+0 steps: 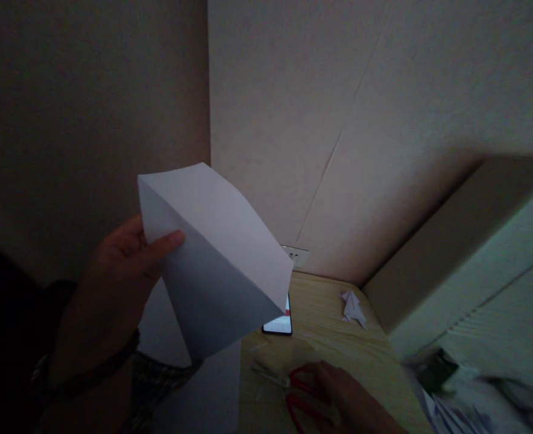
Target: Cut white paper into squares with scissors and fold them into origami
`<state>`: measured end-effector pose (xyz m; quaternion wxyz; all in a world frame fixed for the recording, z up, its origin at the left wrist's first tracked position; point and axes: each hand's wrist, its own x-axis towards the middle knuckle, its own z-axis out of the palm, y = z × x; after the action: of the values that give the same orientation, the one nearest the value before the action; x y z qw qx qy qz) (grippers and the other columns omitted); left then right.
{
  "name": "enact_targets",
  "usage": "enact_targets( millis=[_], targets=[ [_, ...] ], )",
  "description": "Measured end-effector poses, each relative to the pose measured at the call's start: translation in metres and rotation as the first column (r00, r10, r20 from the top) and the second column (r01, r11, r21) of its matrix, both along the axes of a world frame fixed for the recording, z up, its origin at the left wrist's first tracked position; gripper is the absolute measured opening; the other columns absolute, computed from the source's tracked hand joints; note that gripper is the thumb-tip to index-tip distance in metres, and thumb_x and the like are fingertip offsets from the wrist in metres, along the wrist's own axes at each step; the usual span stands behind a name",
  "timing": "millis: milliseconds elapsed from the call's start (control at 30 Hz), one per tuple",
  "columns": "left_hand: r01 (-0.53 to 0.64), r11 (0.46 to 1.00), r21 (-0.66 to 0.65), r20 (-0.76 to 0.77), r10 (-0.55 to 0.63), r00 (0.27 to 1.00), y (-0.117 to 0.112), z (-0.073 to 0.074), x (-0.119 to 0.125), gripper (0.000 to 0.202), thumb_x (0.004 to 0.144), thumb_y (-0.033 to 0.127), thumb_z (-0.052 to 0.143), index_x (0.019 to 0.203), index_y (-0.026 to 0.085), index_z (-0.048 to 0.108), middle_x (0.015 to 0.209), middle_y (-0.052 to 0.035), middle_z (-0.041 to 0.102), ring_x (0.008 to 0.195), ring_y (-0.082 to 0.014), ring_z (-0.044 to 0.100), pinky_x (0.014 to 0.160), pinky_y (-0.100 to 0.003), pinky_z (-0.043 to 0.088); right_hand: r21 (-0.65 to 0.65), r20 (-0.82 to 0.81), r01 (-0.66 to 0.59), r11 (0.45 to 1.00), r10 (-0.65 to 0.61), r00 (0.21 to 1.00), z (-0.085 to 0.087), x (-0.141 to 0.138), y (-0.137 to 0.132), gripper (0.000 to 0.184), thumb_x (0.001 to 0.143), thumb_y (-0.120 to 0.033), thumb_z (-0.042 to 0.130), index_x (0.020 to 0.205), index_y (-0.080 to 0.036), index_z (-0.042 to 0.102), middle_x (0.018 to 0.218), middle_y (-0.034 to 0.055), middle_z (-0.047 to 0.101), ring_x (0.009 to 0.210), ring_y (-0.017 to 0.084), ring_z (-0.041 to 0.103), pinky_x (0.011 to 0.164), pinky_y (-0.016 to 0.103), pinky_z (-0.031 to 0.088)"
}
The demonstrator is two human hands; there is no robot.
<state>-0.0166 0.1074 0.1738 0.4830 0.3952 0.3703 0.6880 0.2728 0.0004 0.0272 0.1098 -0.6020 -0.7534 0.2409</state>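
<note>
My left hand (122,259) pinches a white sheet of paper (216,283) by its left edge, thumb in front and fingers behind. A diagonal crease runs across the raised sheet, which is bent along it. Low on the right, my right hand (341,389) has its fingers at the red handles of a pair of scissors (288,383). The scissors' blades are parted and point left, over the wooden table. Slight blur and dim light hide just how the fingers sit in the handles.
More white paper (219,386) lies beneath the raised sheet. A phone (279,325) with a lit screen is partly covered by it on the wooden table (321,295). A folded paper piece (352,308) lies near the far right corner. Behind is a wall with a socket (300,257).
</note>
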Motion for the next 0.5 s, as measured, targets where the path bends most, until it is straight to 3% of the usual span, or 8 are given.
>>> enact_targets(
  millis=[100,167,300,433,500],
  targets=[
    [-0.016,1.0,-0.004,0.0,0.016,1.0,0.001,0.0,-0.001,0.02,0.07,0.011,0.074,0.089,0.016,0.069,0.076,0.004,0.075,0.059,-0.0088,0.062,0.056,-0.012,0.05,-0.012,-0.149,0.039,0.999,-0.041,0.988,0.012,0.017,-0.006,0.054,0.073,-0.024,0.07,0.124,-0.031,0.055,0.117,0.0058,0.07,0.1,0.026,0.068,0.085,0.036,0.057],
    [-0.033,0.999,-0.025,0.015,0.033,0.999,0.003,0.001,-0.002,0.021,0.069,0.011,0.075,0.088,0.015,0.069,0.075,0.0035,0.075,0.057,-0.0093,0.061,0.054,-0.013,0.049,-0.024,-0.315,0.032,0.999,-0.038,0.948,0.017,0.026,-0.001,0.053,0.078,-0.023,0.064,0.129,-0.027,0.05,0.112,0.0091,0.07,0.096,0.025,0.069,0.085,0.039,0.056],
    [-0.012,0.999,-0.034,0.04,0.013,0.999,0.004,0.002,-0.001,0.023,0.069,0.009,0.074,0.09,0.016,0.069,0.077,0.0034,0.075,0.06,-0.0096,0.062,0.056,-0.013,0.05,0.021,-0.694,0.005,1.0,0.011,0.72,0.036,0.017,0.023,0.051,0.082,-0.027,0.062,0.13,-0.033,0.044,0.103,0.0047,0.068,0.083,0.02,0.069,0.076,0.035,0.056],
    [0.027,1.0,-0.009,0.051,-0.027,0.998,0.002,0.002,0.004,0.018,0.073,0.008,0.071,0.088,0.016,0.069,0.075,0.0049,0.075,0.06,-0.0085,0.062,0.059,-0.012,0.05,0.077,-0.872,0.109,0.991,0.014,0.49,0.071,-0.028,0.051,0.042,0.069,-0.035,0.077,0.103,-0.033,0.053,0.083,-0.0024,0.066,0.077,0.02,0.067,0.06,0.028,0.052],
    [0.042,0.999,0.001,0.058,-0.042,0.997,0.001,0.001,0.007,0.015,0.075,0.009,0.07,0.088,0.016,0.069,0.074,0.0047,0.075,0.058,-0.0089,0.062,0.058,-0.013,0.05,0.102,-0.91,0.157,0.982,0.028,0.414,0.086,-0.05,0.06,0.043,0.068,-0.042,0.076,0.101,-0.031,0.052,0.08,-0.002,0.064,0.075,0.019,0.066,0.06,0.028,0.051]
  ],
)
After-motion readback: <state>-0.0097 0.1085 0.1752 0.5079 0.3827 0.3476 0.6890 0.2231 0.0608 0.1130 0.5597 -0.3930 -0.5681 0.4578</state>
